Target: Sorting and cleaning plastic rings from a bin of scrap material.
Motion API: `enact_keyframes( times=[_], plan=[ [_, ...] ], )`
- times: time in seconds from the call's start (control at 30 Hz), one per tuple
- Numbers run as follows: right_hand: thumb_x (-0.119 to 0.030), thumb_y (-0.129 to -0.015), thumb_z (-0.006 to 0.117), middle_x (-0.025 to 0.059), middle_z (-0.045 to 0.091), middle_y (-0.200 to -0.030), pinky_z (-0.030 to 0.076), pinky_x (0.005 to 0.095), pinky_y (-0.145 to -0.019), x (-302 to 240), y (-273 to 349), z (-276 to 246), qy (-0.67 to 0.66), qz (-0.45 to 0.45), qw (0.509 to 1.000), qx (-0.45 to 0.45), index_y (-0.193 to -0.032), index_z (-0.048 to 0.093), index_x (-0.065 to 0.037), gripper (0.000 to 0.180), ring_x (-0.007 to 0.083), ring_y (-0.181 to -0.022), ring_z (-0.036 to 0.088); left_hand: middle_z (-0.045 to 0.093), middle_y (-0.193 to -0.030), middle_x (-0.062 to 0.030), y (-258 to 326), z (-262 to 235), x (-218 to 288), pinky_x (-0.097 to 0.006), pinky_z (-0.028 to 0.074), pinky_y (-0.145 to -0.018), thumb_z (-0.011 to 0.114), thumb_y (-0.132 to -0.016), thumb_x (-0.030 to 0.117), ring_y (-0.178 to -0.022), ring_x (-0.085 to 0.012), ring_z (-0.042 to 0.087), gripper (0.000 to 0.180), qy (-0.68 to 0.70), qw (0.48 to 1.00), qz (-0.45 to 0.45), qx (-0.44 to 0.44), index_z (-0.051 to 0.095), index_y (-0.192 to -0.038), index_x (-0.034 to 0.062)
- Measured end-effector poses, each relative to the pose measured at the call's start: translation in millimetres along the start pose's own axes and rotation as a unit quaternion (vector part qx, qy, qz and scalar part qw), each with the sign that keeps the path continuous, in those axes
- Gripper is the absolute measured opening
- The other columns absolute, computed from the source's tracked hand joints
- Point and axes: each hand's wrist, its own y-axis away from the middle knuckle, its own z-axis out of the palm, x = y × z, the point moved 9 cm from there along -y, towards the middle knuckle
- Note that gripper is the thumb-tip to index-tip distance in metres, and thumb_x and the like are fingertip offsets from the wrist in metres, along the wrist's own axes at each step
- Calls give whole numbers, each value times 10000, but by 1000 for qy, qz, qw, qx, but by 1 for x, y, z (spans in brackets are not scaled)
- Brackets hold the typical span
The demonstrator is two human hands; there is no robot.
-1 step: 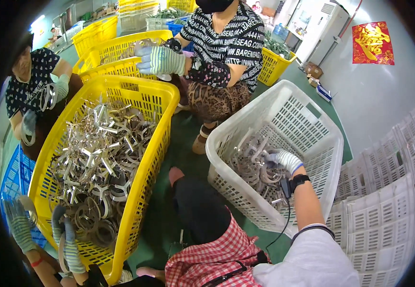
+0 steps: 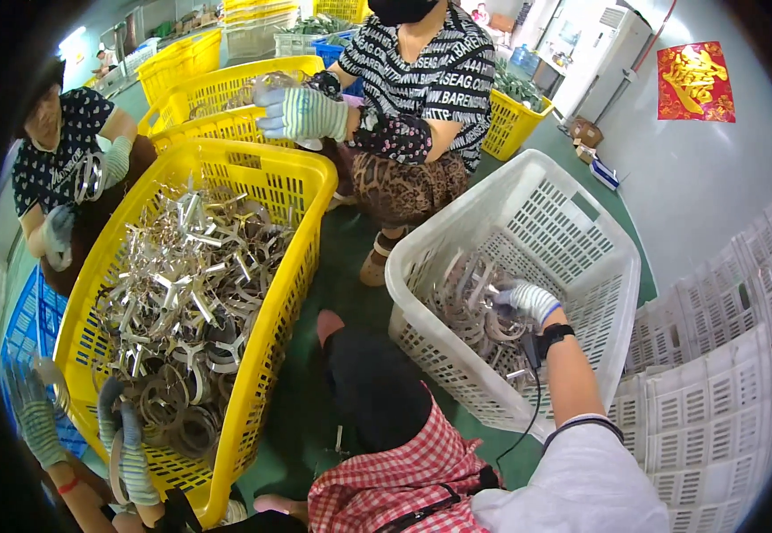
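My right hand (image 2: 530,302), in a white striped knit glove with a dark band at the wrist, reaches down into a white plastic basket (image 2: 612,233). Its fingers curl down onto a heap of shiny metal rings (image 2: 470,306) on the basket's left side. Fingertips and rings blend together, so what they grip cannot be made out. A small black device (image 2: 532,349) with a cable hangs by the wrist. My left hand is out of view. Left of my legs, a big yellow basket (image 2: 266,391) holds a tangled pile of metal rings and Y-shaped metal pieces (image 2: 192,293).
At lower left, a co-worker's two gloved hands (image 2: 37,422) hold rings. Another person (image 2: 57,151) sits at far left with rings, and a third (image 2: 417,98) sits ahead beside a second yellow basket (image 2: 217,84). Stacked white crates (image 2: 715,391) line the right.
The whole view shifts very slightly. My right hand stays among the rings in the white basket, and the far-left person's lower hand moves a little.
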Motion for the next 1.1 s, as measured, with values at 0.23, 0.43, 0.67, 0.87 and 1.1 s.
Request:
enact_keyframes(
  times=[0.23, 0.43, 0.67, 0.87, 1.1],
  plan=[
    [-251, -783, 597, 167, 664, -843, 486, 373, -657, -8, -12, 10, 376, -40, 925, 30, -958, 652, -9, 303, 260, -756, 631, 605, -1044, -36, 1, 26, 67, -249, 443, -772, 562, -872, 76, -880, -106, 536, 323, -35, 995, 46, 84, 557, -1191, 29],
    [-304, -867, 579, 184, 674, -960, 480, 358, -803, -115, 15, -27, 350, -94, 915, 178, -1099, 612, 37, 414, 267, -918, 635, 615, -951, 15, 2, -8, 51, -197, 423, -658, 575, -886, 129, -779, -53, 505, 288, 30, 994, -26, 102, 584, -1161, 44],
    [-384, -887, 575, 43, 635, -798, 485, 247, -691, -385, 225, 220, 111, -568, 814, -52, -1086, 611, 34, 464, 110, -723, 596, 636, -952, -27, -7, -14, 17, -239, 472, -775, 555, -906, 125, -880, -101, 580, 228, 157, 979, -50, 121, 602, -1101, 16],
    [-241, -803, 642, 207, 582, -1157, 444, 427, -922, -392, 118, 431, 386, -581, 711, -88, -1326, 448, -142, 567, 366, -1074, 562, 624, -932, -16, -10, -3, 13, -224, 448, -732, 551, -914, 127, -814, -78, 527, 209, 175, 979, -28, 106, 602, -1089, 27],
    [-218, -829, 626, 162, 620, -1032, 472, 411, -851, -377, 48, 480, 400, -559, 726, 5, -1147, 603, -207, 319, 333, -970, 597, 611, -941, -1, -1, -18, 8, -199, 427, -703, 540, -923, 145, -807, -51, 512, 230, 201, 972, -55, 107, 598, -1111, 28]
  ],
)
